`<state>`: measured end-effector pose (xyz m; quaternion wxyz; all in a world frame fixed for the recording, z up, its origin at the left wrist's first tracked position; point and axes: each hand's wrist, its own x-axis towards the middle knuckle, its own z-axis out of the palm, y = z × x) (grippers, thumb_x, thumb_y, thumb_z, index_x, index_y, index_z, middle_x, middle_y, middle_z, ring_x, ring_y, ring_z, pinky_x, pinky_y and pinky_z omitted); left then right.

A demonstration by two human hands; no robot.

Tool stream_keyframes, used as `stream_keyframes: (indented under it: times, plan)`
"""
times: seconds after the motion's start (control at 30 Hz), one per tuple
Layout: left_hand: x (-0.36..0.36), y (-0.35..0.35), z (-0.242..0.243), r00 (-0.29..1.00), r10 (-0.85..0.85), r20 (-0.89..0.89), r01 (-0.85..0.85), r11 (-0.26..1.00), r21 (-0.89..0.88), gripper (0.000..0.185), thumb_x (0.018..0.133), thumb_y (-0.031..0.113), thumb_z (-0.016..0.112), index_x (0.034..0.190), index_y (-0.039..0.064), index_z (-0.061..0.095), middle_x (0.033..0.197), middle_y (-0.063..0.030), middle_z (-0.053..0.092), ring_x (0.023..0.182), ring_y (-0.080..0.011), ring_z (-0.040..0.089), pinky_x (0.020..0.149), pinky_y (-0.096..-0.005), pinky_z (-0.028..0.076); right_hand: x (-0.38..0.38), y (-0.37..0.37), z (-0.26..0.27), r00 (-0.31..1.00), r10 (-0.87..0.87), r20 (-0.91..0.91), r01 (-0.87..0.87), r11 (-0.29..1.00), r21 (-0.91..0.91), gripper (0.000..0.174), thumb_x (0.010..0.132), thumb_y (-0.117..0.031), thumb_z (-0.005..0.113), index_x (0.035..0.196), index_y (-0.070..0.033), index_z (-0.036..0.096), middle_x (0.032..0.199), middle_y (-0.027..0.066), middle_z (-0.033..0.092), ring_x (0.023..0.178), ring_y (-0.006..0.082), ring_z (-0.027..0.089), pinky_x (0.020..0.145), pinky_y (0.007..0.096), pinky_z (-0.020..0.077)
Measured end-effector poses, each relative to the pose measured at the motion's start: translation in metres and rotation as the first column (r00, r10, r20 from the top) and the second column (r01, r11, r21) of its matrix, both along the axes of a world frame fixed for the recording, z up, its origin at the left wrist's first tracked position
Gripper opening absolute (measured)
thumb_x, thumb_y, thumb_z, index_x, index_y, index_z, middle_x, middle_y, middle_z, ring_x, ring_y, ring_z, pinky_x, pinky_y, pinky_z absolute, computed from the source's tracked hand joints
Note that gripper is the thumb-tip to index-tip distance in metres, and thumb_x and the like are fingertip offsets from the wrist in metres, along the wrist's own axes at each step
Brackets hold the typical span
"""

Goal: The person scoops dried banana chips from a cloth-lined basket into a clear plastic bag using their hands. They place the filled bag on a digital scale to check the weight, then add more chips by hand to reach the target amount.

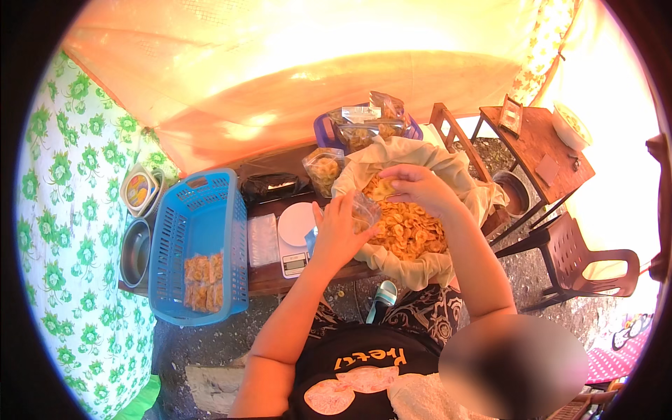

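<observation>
My left hand (336, 233) holds a small clear plastic bag (366, 212) over the near left part of a cloth-lined container. Close beside the bag, my right hand (420, 190) has its thumb and fingers around a few yellow chips (384, 189). Sliced chips, apparently banana, form a large heap (409, 231) below both hands. The pale cloth (409, 149) covers the container's rim and hides its sides. Left of my left hand lies a digital kitchen scale (294, 266) with a round white platform (297, 224), partly behind my wrist. A stack of flat clear bags (262, 240) lies beside it.
A blue plastic basket (239, 220) at left contains packed chips (203, 283). A filled pouch (324, 169) and a purple basket (323, 131) of pouches stand behind. Steel bowl (135, 252) sits far left; wooden table (562, 173) and brown plastic chair (572, 257) stand right.
</observation>
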<state>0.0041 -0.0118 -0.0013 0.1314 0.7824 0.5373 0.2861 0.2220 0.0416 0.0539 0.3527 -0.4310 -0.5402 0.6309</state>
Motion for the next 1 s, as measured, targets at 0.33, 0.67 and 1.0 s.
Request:
stream_keyframes:
  times: [0.33, 0.67, 1.0]
  plan:
    - [-0.015, 0.003, 0.01, 0.993, 0.044, 0.112, -0.053, 0.995, 0.081, 0.093, 0.075, 0.044, 0.079, 0.146, 0.006, 0.033, 0.131, -0.0163, 0.047, 0.125, -0.0337, 0.045, 0.111, -0.065, 0.012, 0.015, 0.047, -0.05, 0.547, 0.013, 0.837, -0.193, 0.975, 0.111, 0.046, 0.088, -0.01, 0.061, 0.134, -0.008, 0.053, 0.131, 0.0168, 0.056, 0.115, 0.0266, 0.059, 0.093, 0.0372, 0.0506]
    - [-0.034, 0.0, 0.015, 0.987, 0.064, 0.147, -0.076, 0.994, 0.073, 0.091, 0.075, 0.039, 0.08, 0.145, 0.006, 0.033, 0.131, -0.0161, 0.047, 0.125, -0.0332, 0.045, 0.112, -0.0645, 0.011, 0.062, 0.007, -0.102, 0.493, 0.092, 0.865, -0.379, 0.918, 0.118, 0.034, 0.077, -0.018, 0.074, 0.11, -0.012, 0.068, 0.133, 0.0118, 0.051, 0.109, 0.0305, 0.059, 0.089, 0.0404, 0.0501]
    - [-0.024, 0.002, 0.015, 0.987, 0.064, 0.146, -0.074, 0.995, 0.064, 0.089, 0.075, 0.04, 0.08, 0.145, 0.008, 0.035, 0.133, -0.0139, 0.047, 0.128, -0.0322, 0.045, 0.114, -0.0598, 0.01, 0.019, 0.052, -0.097, 0.496, -0.069, 0.866, -0.392, 0.871, 0.294, 0.026, 0.077, -0.015, 0.069, 0.103, -0.011, 0.071, 0.098, 0.013, 0.067, 0.095, 0.0313, 0.063, 0.083, 0.0413, 0.0507]
